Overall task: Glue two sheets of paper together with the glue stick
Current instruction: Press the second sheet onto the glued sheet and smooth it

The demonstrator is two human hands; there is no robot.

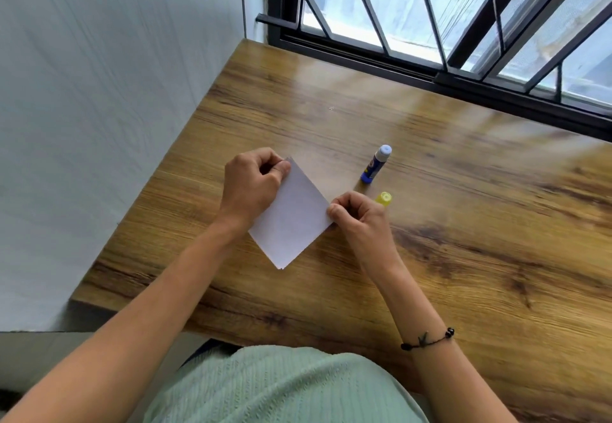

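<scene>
A small white sheet of paper (pixel 291 217) lies at an angle on the wooden table (pixel 463 224); a second edge shows at its near corner, so two sheets seem stacked. My left hand (pixel 255 184) pinches the paper's far corner between thumb and curled fingers. My right hand (pixel 357 214) pinches its right corner the same way. The glue stick (pixel 376 164), blue with a pale glue tip showing, stands uncapped just beyond the paper on the right. Its yellow cap (pixel 384 198) sits on the table right behind my right hand's knuckles.
The table's left edge runs beside a white wall (pixel 116 91). A barred window (pixel 447 15) lines the far side. The table's near edge (pixel 231 326) is by my body.
</scene>
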